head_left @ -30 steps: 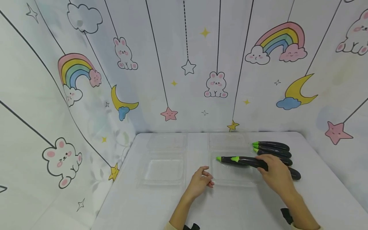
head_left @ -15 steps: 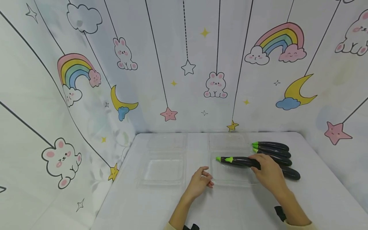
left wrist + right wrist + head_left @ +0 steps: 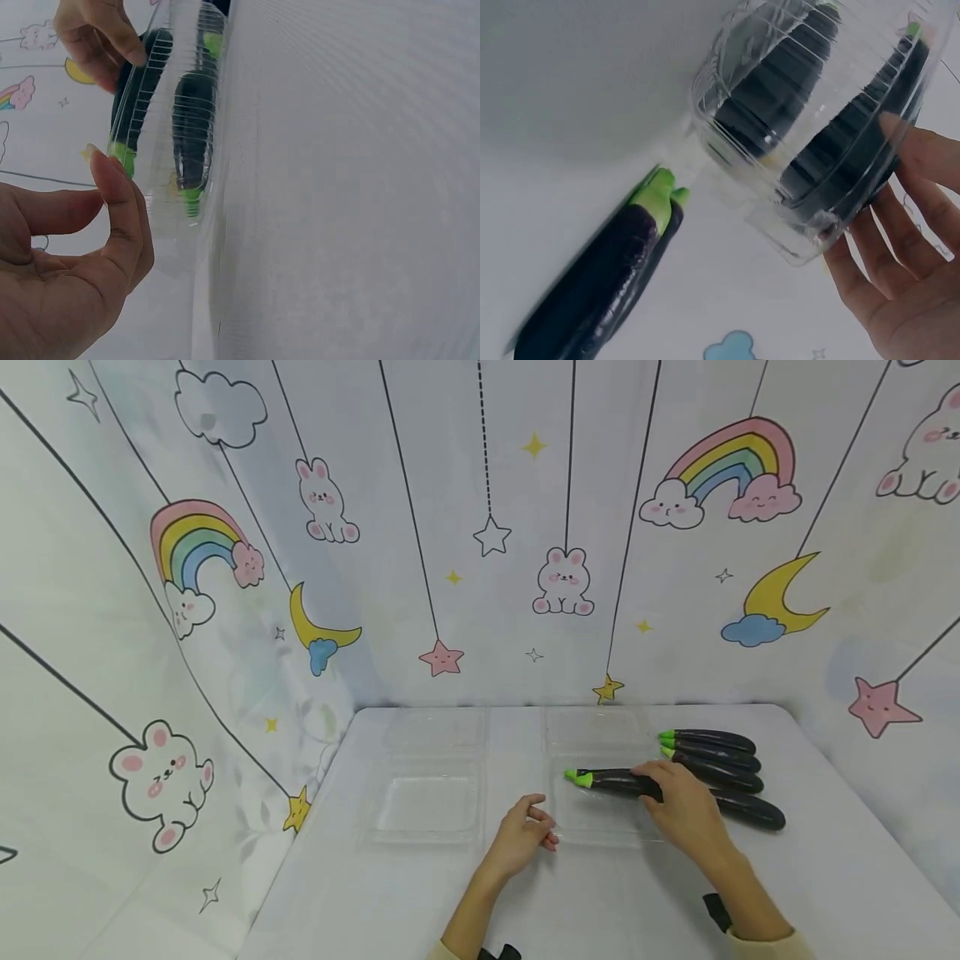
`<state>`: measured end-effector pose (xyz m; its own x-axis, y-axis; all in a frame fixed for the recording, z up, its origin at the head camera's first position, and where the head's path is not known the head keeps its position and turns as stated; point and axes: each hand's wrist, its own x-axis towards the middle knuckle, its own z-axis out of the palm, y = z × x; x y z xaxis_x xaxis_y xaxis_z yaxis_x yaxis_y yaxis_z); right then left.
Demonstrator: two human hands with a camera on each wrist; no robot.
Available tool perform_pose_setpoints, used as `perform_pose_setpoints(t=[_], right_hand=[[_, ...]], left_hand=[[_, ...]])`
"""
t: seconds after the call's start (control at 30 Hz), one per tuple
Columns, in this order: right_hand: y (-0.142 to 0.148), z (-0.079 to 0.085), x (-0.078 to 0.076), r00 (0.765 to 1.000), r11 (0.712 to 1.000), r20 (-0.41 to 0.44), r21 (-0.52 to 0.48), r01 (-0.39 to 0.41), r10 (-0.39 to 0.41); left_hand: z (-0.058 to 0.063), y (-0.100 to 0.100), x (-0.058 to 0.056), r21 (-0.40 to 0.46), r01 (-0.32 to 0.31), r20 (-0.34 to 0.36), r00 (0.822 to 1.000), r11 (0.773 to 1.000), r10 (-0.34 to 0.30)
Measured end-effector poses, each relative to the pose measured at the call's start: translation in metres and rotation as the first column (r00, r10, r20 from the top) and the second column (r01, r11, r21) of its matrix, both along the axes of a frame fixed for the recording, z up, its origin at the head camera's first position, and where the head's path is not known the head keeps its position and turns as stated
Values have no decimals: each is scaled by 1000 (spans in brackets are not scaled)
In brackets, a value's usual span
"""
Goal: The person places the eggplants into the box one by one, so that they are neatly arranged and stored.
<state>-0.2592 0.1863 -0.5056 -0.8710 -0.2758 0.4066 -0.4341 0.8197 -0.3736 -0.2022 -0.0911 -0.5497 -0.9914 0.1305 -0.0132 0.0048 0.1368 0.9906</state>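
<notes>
My right hand (image 3: 686,806) grips a dark eggplant (image 3: 615,782) by its thick end, at the clear plastic box (image 3: 615,835) on the right. Its green stem points left. A second eggplant (image 3: 193,127) shows through the box wall in the left wrist view; the held one mostly hides it in the head view. Seen from the right wrist, my fingers (image 3: 900,247) lie round the held eggplant (image 3: 847,150) behind the clear wall. My left hand (image 3: 521,835) hovers by the box's front left corner, fingers loosely bent and holding nothing; whether it touches the box I cannot tell.
Several more eggplants (image 3: 716,772) lie on the white table (image 3: 420,893) to the right of the box. Another clear box (image 3: 427,839) stands on the left, with clear plastic lids (image 3: 435,731) behind. A patterned curtain (image 3: 480,610) rises beyond the table.
My right hand has moved left with the eggplant, bringing its stem close to the other eggplant's stem at the box's left side. My left hand stays still.
</notes>
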Motion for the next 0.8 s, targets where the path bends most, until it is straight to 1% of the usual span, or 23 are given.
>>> perform_pose_setpoints(t=[0.17,0.23,0.8], right_hand=[[-2,-6,-2,998,1000,-49,0,-30,30],[-2,-9,-3,998,999,-53,4,-43,43],[-3,-26,-11,999,999,37,36,-34,33]], left_hand=[[1,1,0,11,-3,5,1000,1000,3],[1,1,0,12,-4,6,1000,1000,4],[2,1,1,9,-3,6,1000,1000,3]])
